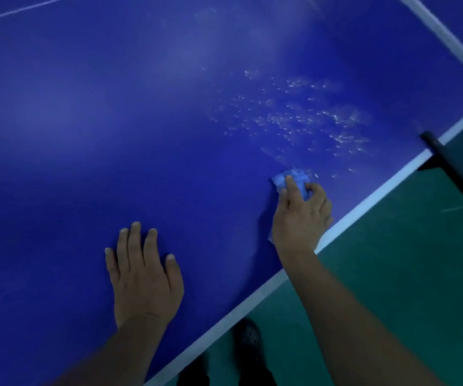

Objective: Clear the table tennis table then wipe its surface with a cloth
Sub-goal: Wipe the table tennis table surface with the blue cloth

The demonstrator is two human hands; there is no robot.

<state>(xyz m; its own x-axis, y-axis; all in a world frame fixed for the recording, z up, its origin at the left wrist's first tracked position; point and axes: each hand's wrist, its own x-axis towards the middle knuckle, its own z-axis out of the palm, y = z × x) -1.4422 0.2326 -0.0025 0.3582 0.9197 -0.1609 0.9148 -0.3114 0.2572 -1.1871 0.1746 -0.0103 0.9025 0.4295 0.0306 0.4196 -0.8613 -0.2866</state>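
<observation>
The blue table tennis table (113, 121) fills most of the head view. My left hand (141, 274) rests flat on it, fingers straight, near the front edge. My right hand (301, 218) grips a blue spray bottle (283, 181) just above the surface beside the white side line, with the index finger lying over its head. Most of the bottle is hidden under the hand. A patch of fine wet droplets (294, 118) glistens on the table beyond the nozzle.
The table's white edge line (252, 302) runs diagonally from bottom centre to the right. A black net clamp (442, 162) sticks out at the right edge, with a white band (442, 32) running up from it. Green floor (392, 260) and my dark shoes (248, 338) lie below.
</observation>
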